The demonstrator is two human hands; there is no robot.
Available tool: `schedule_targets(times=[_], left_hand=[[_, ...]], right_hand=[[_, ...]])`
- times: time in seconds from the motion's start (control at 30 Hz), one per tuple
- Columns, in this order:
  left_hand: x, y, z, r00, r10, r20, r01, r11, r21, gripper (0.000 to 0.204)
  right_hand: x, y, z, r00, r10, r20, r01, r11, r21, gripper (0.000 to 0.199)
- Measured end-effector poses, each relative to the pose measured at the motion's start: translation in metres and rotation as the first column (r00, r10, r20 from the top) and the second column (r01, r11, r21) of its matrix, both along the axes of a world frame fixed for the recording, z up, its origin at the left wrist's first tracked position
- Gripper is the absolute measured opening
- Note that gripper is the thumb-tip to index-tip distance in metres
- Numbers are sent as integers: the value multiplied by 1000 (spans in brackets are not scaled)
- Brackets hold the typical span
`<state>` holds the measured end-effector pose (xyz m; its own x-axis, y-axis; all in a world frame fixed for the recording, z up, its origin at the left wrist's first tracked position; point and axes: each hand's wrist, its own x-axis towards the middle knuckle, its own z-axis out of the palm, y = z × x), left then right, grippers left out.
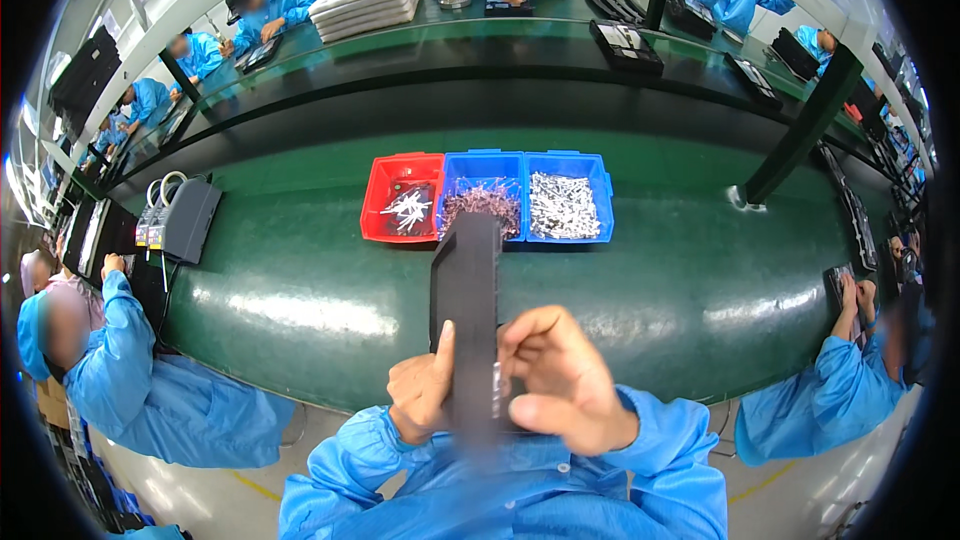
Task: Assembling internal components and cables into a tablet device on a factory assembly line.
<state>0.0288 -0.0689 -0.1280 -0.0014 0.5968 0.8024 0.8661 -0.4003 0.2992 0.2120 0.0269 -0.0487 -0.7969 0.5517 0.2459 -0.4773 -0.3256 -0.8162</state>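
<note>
A long black casing (474, 300) stands on edge in front of me. It is tilted, and its lower end is blurred. My left hand (422, 385) grips it from the left, the thumb laid along its side. At the casing's right side is my right hand (570, 380), its fingers bent and spread apart from the thumb, nothing visible between them. The fingertips are close to small light-coloured parts along the casing's edge; whether they touch is unclear. Beyond the casing sit a red bin (371, 210) of white pieces and two blue bins (606, 205) of small parts.
The green table (290, 240) curves around me. A grey device (190, 220) with cables stands at the left. Co-workers in blue sit at left (150, 380) and right (830, 390). A dark post (800, 130) rises at the right; a raised shelf (480, 50) crosses behind the bins.
</note>
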Motion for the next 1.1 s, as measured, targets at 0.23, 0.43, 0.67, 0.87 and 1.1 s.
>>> schedule_targets(times=[0.23, 0.43, 0.67, 0.87, 1.1], left_hand=[[7, -49, 5, 287, 101, 953, 265, 947, -180, 30], [-21, -6, 9, -24, 370, 929, 742, 629, -232, 55], [-40, -15, -2, 719, 390, 576, 289, 586, -757, 82], [2, -25, 14, 967, 241, -78, -228, 692, -685, 105], [32, -30, 17, 963, 250, -100, -237, 609, -757, 112]], right_hand=[[28, 66, -12, 909, -311, 276, 233, 931, 282, 38], [39, 48, -72, 888, 104, 449, -30, 985, -169, 44], [41, 10, -109, 855, -24, 517, 146, 970, -196, 34], [17, 9, -115, 816, 1, 578, 172, 954, -245, 37], [12, 15, -113, 779, 13, 627, 125, 976, -176, 48]])
